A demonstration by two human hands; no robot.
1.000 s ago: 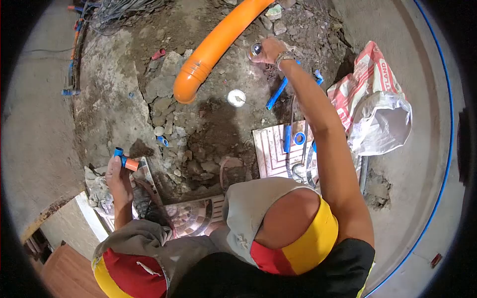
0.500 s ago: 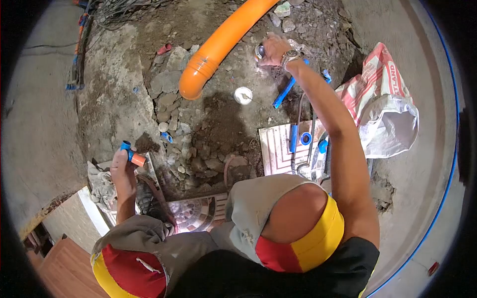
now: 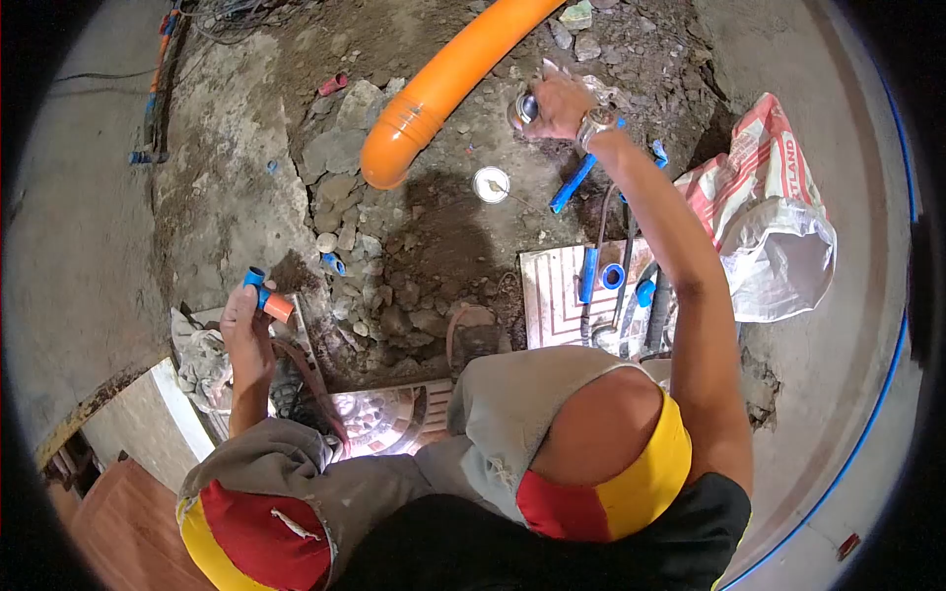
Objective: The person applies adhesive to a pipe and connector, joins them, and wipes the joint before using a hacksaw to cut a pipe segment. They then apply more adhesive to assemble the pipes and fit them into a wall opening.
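Note:
In my left hand (image 3: 242,317) is a blue pipe tee (image 3: 258,279) with an orange pipe piece (image 3: 279,308) at one end. The fingers are closed around it. Further out on the right, my right hand (image 3: 560,104), with a watch on the wrist, is wrapped around a small round can (image 3: 525,106), seen from above. Its shiny top shows beside the fingers; the rest is hidden by the hand. A white round lid (image 3: 491,184) with a thin rod across it lies on the dirt, nearer to me than the can. A blue pipe (image 3: 574,183) lies below my right wrist.
A large orange pipe (image 3: 443,91) slants across the dirt. On a patterned tile (image 3: 552,291) at the right are a blue pipe piece (image 3: 588,276) and a blue ring fitting (image 3: 613,276). A cement sack (image 3: 778,236) lies at the right. Stones (image 3: 345,197) litter the trench.
The view has shifted slightly, so the scene sits a little differently in the frame. Both hands keep their hold, and my left hand has tilted the tee a little.

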